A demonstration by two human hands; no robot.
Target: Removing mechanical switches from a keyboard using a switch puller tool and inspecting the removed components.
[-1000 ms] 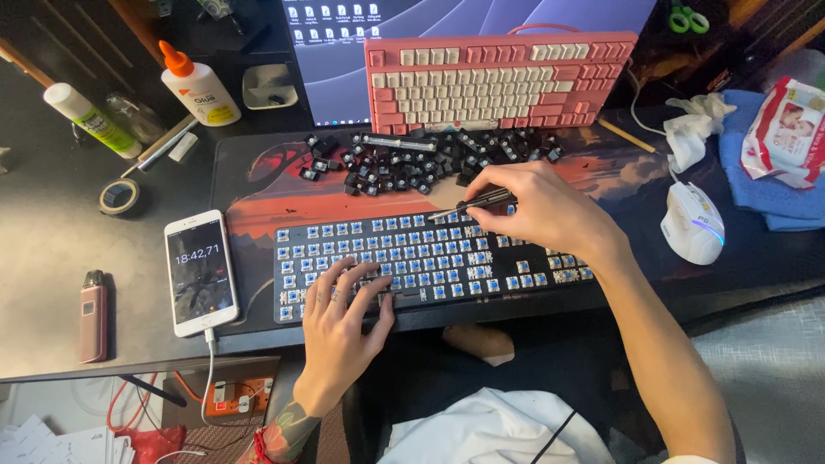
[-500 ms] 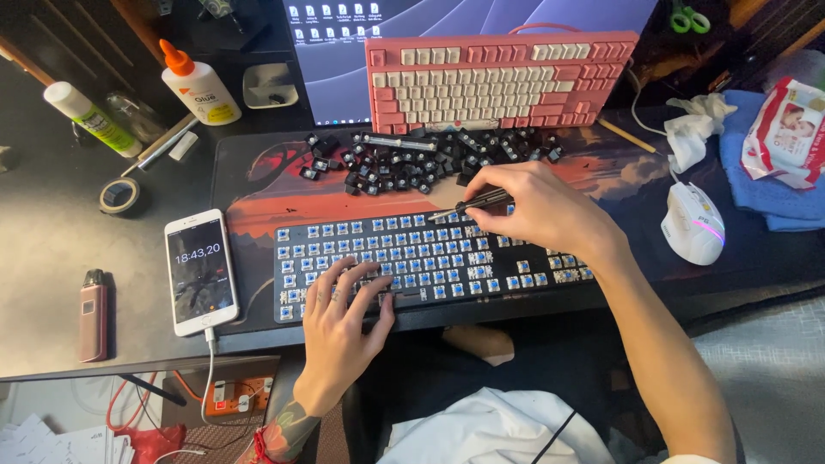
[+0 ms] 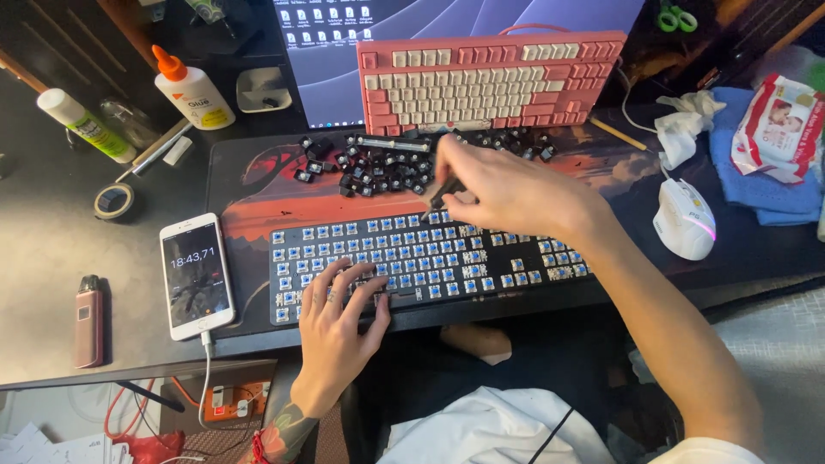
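A black keyboard (image 3: 516,266) with its caps off shows rows of blue switches on the dark desk mat (image 3: 258,198). My left hand (image 3: 339,322) lies flat on its lower left part, fingers spread over the switches. My right hand (image 3: 507,193) hovers above the keyboard's upper middle, pinching a thin dark tool (image 3: 440,196) whose tip points down-left at the top row. A pile of loose black keycaps (image 3: 387,163) lies just behind the keyboard.
A pink keyboard (image 3: 485,82) leans against the monitor (image 3: 326,51). A white phone (image 3: 196,275), a small pink device (image 3: 88,320), a tape roll (image 3: 113,202) and glue bottles (image 3: 193,88) sit left. A white mouse (image 3: 685,219), tissues and wipes lie right.
My right hand has lifted slightly and shifted toward the keyboard's top row with the tool. My left hand stays on the lower left switches.
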